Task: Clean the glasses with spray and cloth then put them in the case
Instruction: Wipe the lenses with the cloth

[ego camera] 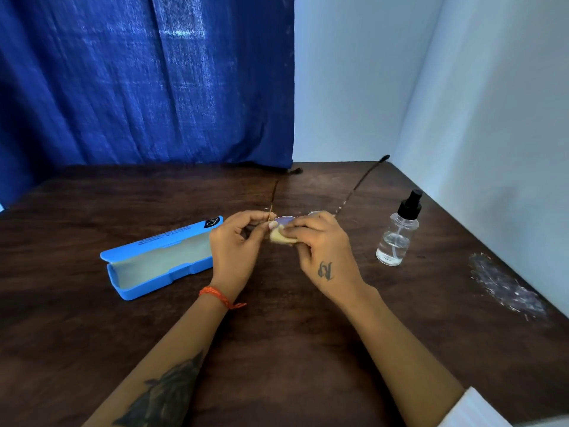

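The thin-framed glasses (284, 221) are held above the table centre, lenses toward me and both arms spread open toward the far edge. My left hand (235, 246) pinches the frame at its left hinge. My right hand (323, 246) presses a small pale yellow cloth (280, 235) against the left lens. The blue case (160, 257) lies open on the table to the left, nothing inside it. A clear spray bottle (397, 232) with a black pump top stands upright to the right of my hands.
The dark wooden table (277, 334) meets a blue curtain (147, 81) at the back and a white wall (492, 118) on the right. A crumpled clear plastic wrapper (505, 288) lies near the table's right edge.
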Motion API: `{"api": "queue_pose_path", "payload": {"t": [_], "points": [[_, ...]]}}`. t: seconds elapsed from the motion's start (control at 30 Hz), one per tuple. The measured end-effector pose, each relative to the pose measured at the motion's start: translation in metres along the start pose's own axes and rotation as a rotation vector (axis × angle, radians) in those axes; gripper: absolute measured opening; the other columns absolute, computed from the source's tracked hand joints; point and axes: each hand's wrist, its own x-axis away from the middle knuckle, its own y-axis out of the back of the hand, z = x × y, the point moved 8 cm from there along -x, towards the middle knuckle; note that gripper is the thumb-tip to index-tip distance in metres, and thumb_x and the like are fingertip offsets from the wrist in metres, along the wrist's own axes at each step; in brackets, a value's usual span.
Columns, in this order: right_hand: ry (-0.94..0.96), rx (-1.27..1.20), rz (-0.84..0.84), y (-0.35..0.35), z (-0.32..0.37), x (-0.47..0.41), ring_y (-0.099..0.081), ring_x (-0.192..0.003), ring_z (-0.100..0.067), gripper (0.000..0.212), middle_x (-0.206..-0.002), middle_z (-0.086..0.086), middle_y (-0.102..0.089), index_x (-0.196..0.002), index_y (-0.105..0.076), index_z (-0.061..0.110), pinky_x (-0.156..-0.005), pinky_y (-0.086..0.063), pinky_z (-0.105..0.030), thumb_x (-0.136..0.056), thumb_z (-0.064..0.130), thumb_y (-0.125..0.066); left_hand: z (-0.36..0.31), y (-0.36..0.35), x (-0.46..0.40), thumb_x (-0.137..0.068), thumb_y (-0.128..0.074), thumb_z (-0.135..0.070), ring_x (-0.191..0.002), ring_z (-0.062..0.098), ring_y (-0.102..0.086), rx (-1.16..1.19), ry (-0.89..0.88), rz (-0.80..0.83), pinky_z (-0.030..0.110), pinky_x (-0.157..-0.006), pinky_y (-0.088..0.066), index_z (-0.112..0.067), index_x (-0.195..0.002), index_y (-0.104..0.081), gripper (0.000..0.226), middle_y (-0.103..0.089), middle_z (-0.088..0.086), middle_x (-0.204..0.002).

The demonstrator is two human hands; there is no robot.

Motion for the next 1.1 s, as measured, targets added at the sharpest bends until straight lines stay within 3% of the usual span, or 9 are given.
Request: {"api": "queue_pose_path", "payload": {"t": [0.1,0.27,0.37,0.53,0.63,0.73,0.87,0.97,1.1], "points": [[-0.007,0.0,0.006,0.005,-0.003,0.001,-0.059,-0.077,-0.025,0.028,-0.086,-0.009,-0.066,-0.087,-0.073,0.007,-0.07,-0.05,-0.03,-0.066,-0.011,-0.067,-0.003,0.003,-0.002,-0.078,-0.067,-0.001,-0.073,-0.003,-0.064,0.017,0.004,-0.021,0.007,-0.065,-0.049,-0.008,-0.091,-0.069,0.015,-0.068,0.002,-0.083],[-0.251,-0.06,-0.196,0.027,-0.022,0.001,-0.062,-0.075,-0.018,0.022,-0.087,-0.004,-0.068,-0.099,-0.067,0.01,-0.068,-0.049,-0.026,-0.077,0.005,-0.068,-0.005,0.005,-0.001,-0.075,-0.071,-0.007,-0.081,-0.004,-0.062,-0.066,-0.056,-0.059,0.008,-0.074,-0.047,-0.016,-0.09,-0.07,0.017,-0.067,-0.006,-0.084],[-0.226,-0.065,-0.25,0.027,-0.016,0.0,-0.06,-0.074,-0.01,0.016,-0.084,-0.003,-0.068,-0.091,-0.07,0.011,-0.069,-0.048,-0.019,-0.077,0.005,-0.071,-0.01,0.001,0.001,-0.076,-0.07,-0.005,-0.081,-0.001,-0.062,-0.102,-0.096,-0.044,0.009,-0.076,-0.048,-0.02,-0.092,-0.068,0.023,-0.066,-0.007,-0.085],[-0.126,0.054,-0.022,-0.006,0.001,0.0,-0.057,-0.086,-0.02,0.023,-0.096,-0.004,-0.068,-0.098,-0.072,0.012,-0.078,-0.035,-0.016,-0.081,0.027,-0.066,-0.007,0.003,0.003,-0.077,-0.068,-0.004,-0.083,0.008,-0.064,-0.092,-0.064,-0.068,0.015,-0.077,-0.051,-0.015,-0.092,-0.07,0.018,-0.068,-0.004,-0.086],[-0.044,0.062,-0.017,-0.008,0.006,0.002,-0.059,-0.081,-0.025,0.025,-0.096,-0.005,-0.071,-0.097,-0.072,0.009,-0.076,-0.04,-0.02,-0.072,0.008,-0.075,-0.001,0.004,0.002,-0.077,-0.069,-0.006,-0.081,0.006,-0.065,-0.028,0.0,-0.079,0.015,-0.075,-0.051,-0.022,-0.089,-0.068,0.02,-0.068,-0.008,-0.083],[-0.003,-0.032,-0.083,0.002,0.002,0.0,-0.058,-0.076,-0.021,0.024,-0.088,-0.002,-0.073,-0.087,-0.075,0.011,-0.075,-0.039,-0.015,-0.067,-0.003,-0.073,0.0,0.001,0.002,-0.075,-0.071,-0.006,-0.082,0.004,-0.065,0.018,0.015,-0.068,0.015,-0.076,-0.051,-0.023,-0.088,-0.067,0.021,-0.067,-0.011,-0.083],[-0.004,0.075,-0.104,0.005,0.003,0.004,-0.06,-0.071,-0.027,0.018,-0.076,-0.004,-0.073,-0.079,-0.074,0.009,-0.069,-0.046,-0.029,-0.066,-0.003,-0.075,0.0,-0.001,0.002,-0.075,-0.071,-0.008,-0.081,0.004,-0.065,0.014,0.006,-0.055,0.012,-0.074,-0.05,-0.023,-0.089,-0.067,0.02,-0.067,-0.012,-0.083],[-0.027,0.22,-0.061,-0.003,0.004,0.005,-0.059,-0.077,-0.028,0.023,-0.084,-0.009,-0.071,-0.09,-0.072,0.003,-0.071,-0.049,-0.032,-0.068,-0.002,-0.07,-0.001,0.0,0.001,-0.075,-0.072,-0.008,-0.081,0.004,-0.065,-0.011,-0.015,-0.057,0.011,-0.074,-0.049,-0.022,-0.089,-0.067,0.02,-0.068,-0.007,-0.084],[-0.037,0.238,0.009,-0.017,0.006,0.003,-0.057,-0.08,-0.03,0.036,-0.1,-0.016,-0.068,-0.104,-0.066,-0.005,-0.08,-0.035,-0.027,-0.068,-0.008,-0.067,-0.006,-0.001,0.003,-0.075,-0.071,-0.006,-0.082,-0.004,-0.062,-0.059,-0.058,-0.045,0.009,-0.075,-0.048,-0.017,-0.091,-0.07,0.02,-0.067,-0.008,-0.085]]}}
